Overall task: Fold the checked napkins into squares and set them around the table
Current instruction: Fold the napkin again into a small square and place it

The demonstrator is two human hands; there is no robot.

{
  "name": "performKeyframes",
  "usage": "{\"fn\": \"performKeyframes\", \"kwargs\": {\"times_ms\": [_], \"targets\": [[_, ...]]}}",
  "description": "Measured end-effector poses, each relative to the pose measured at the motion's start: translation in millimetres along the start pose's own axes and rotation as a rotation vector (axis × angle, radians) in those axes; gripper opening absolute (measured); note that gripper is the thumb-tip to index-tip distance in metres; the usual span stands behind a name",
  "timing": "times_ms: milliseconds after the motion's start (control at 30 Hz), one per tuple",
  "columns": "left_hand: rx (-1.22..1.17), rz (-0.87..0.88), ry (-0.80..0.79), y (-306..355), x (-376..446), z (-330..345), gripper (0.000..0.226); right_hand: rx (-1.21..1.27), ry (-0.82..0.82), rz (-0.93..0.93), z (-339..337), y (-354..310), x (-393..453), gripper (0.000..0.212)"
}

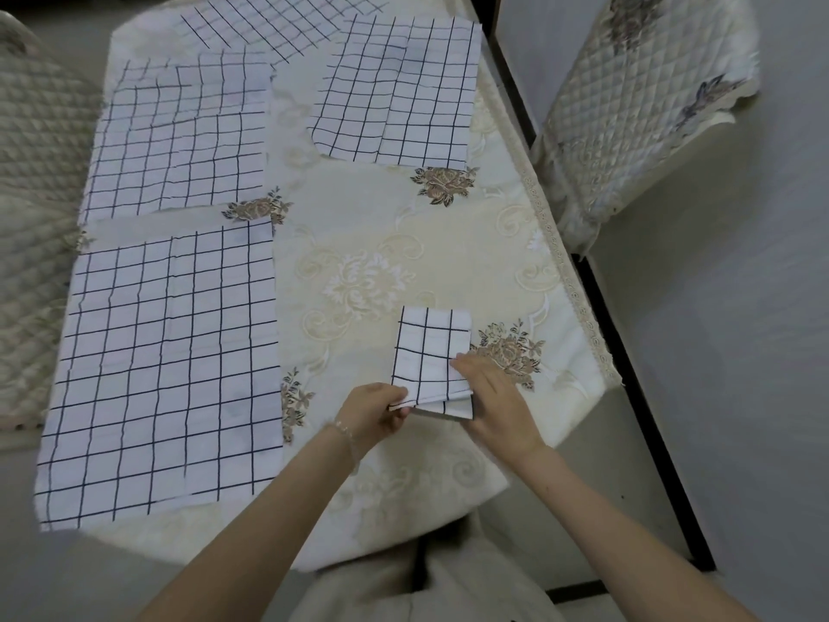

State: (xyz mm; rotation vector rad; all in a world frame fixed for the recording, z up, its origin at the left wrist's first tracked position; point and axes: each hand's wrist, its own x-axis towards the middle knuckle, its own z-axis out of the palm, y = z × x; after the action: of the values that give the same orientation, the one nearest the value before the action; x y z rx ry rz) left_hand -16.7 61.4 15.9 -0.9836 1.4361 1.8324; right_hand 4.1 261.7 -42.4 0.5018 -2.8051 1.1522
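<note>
At the near right of the table (448,244), on the cream floral tablecloth (359,208), we have the folded checked napkin (428,352), a small stacked square with its layered open edges facing us. Our left hand (377,410) pinches its near-left corner, thumb on top, fingers curled under. Our right hand (498,397) lies over the near-right edge, fingers held together, fingertips (457,363) pressing on the top layer. A beaded bracelet (343,430) sits on the left wrist.

Unfolded napkins, all lying flat:
- large one near left (166,361), overhanging the table's near-left edge
- one behind it (179,136), just apart
- one far right (394,92), its near-left corner turned or rounded, we can't tell which
- one at the far edge (269,29), partly out of view

Quilted chair covers show at left (36,217) and at upper right (641,105), clear of the table.
</note>
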Motion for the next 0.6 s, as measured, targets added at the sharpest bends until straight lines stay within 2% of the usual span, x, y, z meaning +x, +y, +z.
{"fn": "performKeyframes", "kwargs": {"times_ms": [100,167,200,267,367,433,600], "targets": [[0.181,0.046,-0.035,-5,-12,-4,0.02,0.171,0.139,0.035,-3,-3,10,0.036],[0.274,0.153,0.027,-12,-14,-9,0.022,0.169,0.118,0.027,-4,-1,11,0.026],[0.378,0.274,0.102,-16,-12,-14,0.019,0.165,0.087,0.043,-4,0,11,0.024],[0.753,0.564,0.241,-22,-3,-27,0.018,0.18,0.041,0.104,-4,1,9,0.021],[1.165,0.847,0.195,-28,17,-36,0.041,0.199,0.012,0.147,-5,1,6,0.015],[1.229,0.944,0.175,-27,24,-31,0.045,0.198,-0.002,0.147,-7,2,5,0.014],[1.224,1.131,0.262,-18,26,-18,0.036,0.126,-0.077,0.083,-10,6,4,0.017]]}}
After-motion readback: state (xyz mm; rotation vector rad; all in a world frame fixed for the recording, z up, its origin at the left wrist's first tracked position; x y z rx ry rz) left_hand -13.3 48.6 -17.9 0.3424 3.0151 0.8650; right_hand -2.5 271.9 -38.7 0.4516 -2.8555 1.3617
